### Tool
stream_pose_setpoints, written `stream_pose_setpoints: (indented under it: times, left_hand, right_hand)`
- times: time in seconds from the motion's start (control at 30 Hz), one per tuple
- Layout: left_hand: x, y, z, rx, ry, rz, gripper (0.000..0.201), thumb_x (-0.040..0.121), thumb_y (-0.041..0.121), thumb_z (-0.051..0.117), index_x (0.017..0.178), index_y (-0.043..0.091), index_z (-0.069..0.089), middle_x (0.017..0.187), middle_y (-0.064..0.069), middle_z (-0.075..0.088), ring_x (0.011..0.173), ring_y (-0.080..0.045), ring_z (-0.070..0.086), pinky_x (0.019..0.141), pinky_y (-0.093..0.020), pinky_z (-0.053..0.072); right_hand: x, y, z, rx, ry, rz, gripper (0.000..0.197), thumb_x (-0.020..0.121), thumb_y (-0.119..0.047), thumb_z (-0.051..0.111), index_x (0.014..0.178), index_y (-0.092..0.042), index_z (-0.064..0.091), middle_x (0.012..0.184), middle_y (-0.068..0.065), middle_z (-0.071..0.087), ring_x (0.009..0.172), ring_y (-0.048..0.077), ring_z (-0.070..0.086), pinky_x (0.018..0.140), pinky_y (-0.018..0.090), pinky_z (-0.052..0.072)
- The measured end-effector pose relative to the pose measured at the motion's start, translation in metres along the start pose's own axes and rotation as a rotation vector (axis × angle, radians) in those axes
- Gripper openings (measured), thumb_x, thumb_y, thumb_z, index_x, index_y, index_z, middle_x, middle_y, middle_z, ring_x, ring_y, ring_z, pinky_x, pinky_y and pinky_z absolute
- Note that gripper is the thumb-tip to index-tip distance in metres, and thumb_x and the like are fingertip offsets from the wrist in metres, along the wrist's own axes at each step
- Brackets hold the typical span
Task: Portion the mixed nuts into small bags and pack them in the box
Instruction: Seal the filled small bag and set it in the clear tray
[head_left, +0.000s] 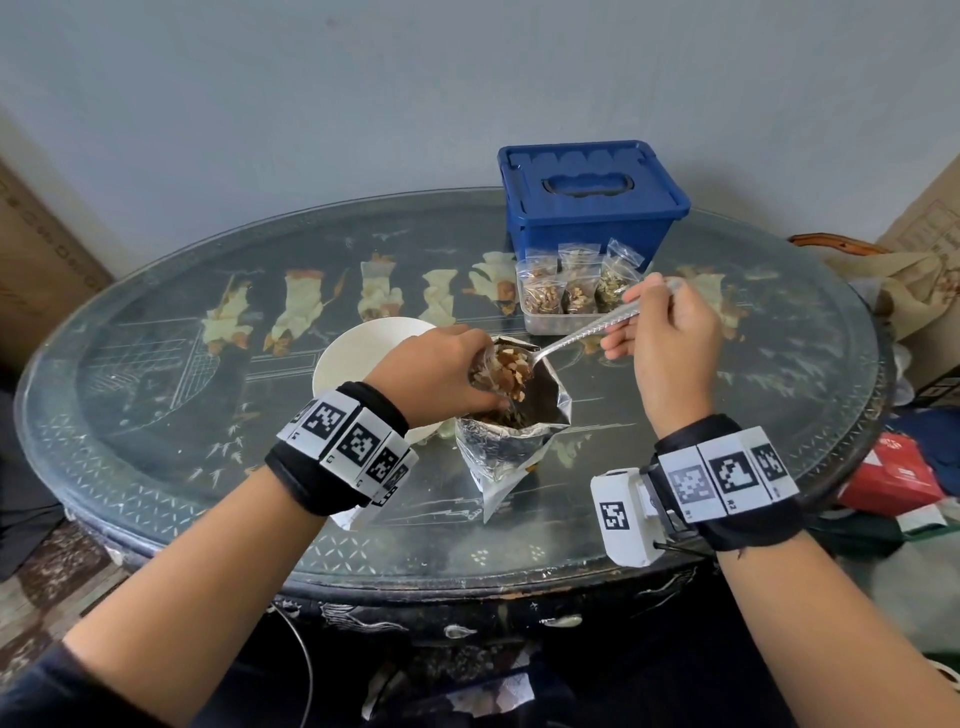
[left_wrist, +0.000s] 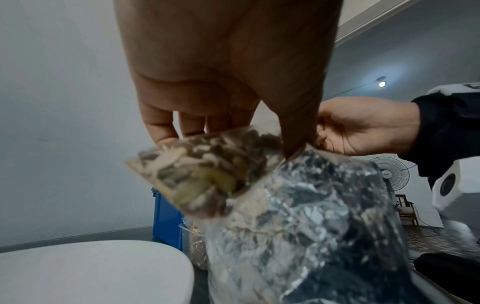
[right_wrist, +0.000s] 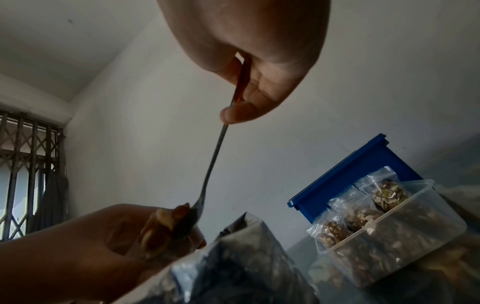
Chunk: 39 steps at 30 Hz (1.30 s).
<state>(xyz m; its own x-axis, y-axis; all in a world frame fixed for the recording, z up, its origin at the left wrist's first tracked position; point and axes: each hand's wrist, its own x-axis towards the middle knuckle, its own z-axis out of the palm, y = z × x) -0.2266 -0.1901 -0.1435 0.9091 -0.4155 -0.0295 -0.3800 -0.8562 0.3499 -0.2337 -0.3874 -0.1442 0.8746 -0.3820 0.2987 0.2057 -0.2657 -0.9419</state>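
My left hand (head_left: 441, 374) pinches a small clear bag (left_wrist: 205, 172) part-filled with mixed nuts and holds it over the open foil pouch (head_left: 511, 447) at the table's middle. My right hand (head_left: 670, 338) grips the handle of a metal spoon (head_left: 582, 332). The spoon's bowl, heaped with nuts (head_left: 511, 366), sits at the small bag's mouth. In the right wrist view the spoon (right_wrist: 213, 162) runs down from my fingers to the nuts beside the left hand (right_wrist: 85, 246). A closed blue box (head_left: 592, 197) stands at the back.
A clear tub (head_left: 558, 317) with three filled small bags (head_left: 576, 283) stands in front of the blue box. A white bowl (head_left: 358, 358) sits left of the pouch, partly under my left wrist. Cardboard and clutter lie off the table's right edge.
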Motion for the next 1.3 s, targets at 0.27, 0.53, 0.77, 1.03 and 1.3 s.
stream_pose_setpoints:
  times: [0.27, 0.53, 0.77, 1.03, 1.3]
  left_hand:
    - [0.0, -0.004, 0.005, 0.011, -0.002, -0.004, 0.059, 0.079, 0.048, 0.065, 0.124, 0.013, 0.049, 0.114, -0.004, 0.057, 0.103, -0.019, 0.052, 0.087, -0.029, 0.042]
    - [-0.001, -0.01, 0.012, -0.078, 0.084, -0.024, 0.056, 0.078, 0.046, 0.067, 0.121, 0.013, 0.052, 0.111, -0.002, 0.059, 0.098, -0.017, 0.053, 0.082, -0.023, 0.04]
    - [-0.014, -0.02, 0.03, -0.272, 0.315, -0.099, 0.054, 0.075, 0.04, 0.072, 0.114, 0.007, 0.054, 0.101, 0.001, 0.053, 0.083, -0.011, 0.048, 0.07, -0.013, 0.033]
    - [-0.024, -0.017, 0.043, -0.427, 0.517, -0.153, 0.049, 0.074, 0.031, 0.075, 0.11, 0.004, 0.055, 0.094, 0.003, 0.055, 0.084, -0.012, 0.049, 0.069, -0.004, 0.032]
    - [-0.026, -0.015, 0.05, -0.517, 0.542, -0.187, 0.047, 0.076, 0.033, 0.074, 0.112, 0.009, 0.056, 0.096, 0.003, 0.059, 0.086, -0.013, 0.054, 0.073, -0.016, 0.04]
  right_hand:
    - [-0.001, -0.002, 0.007, 0.02, -0.063, -0.023, 0.028, 0.099, -0.013, 0.038, 0.075, -0.015, 0.053, 0.053, 0.006, 0.058, 0.044, 0.012, 0.059, 0.047, 0.027, 0.051]
    - [-0.005, -0.011, 0.017, 0.009, -0.112, -0.126, 0.028, 0.099, -0.015, 0.042, 0.074, -0.02, 0.054, 0.053, 0.004, 0.059, 0.047, 0.014, 0.061, 0.051, 0.032, 0.052]
    - [-0.007, -0.023, 0.031, -0.049, -0.235, -0.421, 0.029, 0.097, -0.022, 0.042, 0.088, -0.003, 0.061, 0.059, -0.009, 0.058, 0.054, 0.007, 0.064, 0.049, 0.02, 0.052]
    - [-0.009, -0.044, 0.046, -0.131, -0.251, -0.656, 0.03, 0.096, -0.021, 0.043, 0.084, -0.002, 0.062, 0.053, 0.008, 0.059, 0.048, 0.016, 0.061, 0.044, 0.041, 0.046]
    - [-0.008, -0.055, 0.051, -0.167, -0.241, -0.771, 0.032, 0.095, -0.019, 0.042, 0.079, 0.002, 0.06, 0.052, 0.007, 0.056, 0.043, 0.021, 0.057, 0.042, 0.036, 0.04]
